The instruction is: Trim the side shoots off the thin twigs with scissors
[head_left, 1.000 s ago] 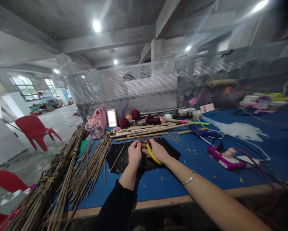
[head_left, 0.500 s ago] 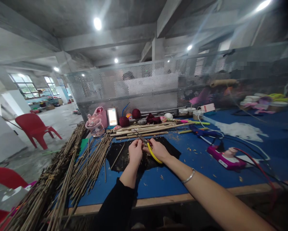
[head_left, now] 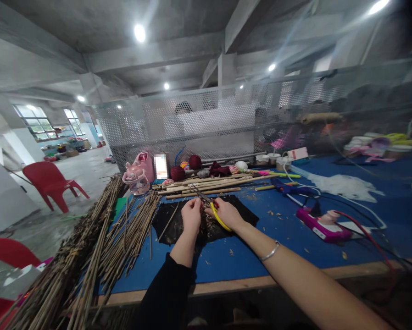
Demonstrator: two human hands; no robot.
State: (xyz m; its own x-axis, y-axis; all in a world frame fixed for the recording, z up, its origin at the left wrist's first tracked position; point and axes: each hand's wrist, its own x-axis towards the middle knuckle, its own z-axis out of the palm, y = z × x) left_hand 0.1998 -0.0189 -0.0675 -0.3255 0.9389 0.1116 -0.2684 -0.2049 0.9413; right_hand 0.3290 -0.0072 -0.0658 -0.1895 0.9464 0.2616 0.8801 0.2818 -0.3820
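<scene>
Yellow handles mark the cutters, held in the right hand above a black cloth on the blue counter, dark blades pointing forward and to the left. That hand's fingers are wrapped round the handles; the left hand is just beside the blades, fingers drawn together at the tips (whether anything is pinched there is too small to tell). The cutters should be light yet rigid, best held by their curved handles, clear of the edges. One thin stick lies on the cloth's left part, and loose twigs lie beside the cloth; these look dry and stiff, likely to snap if bent, so better lifted near the middle.
</scene>
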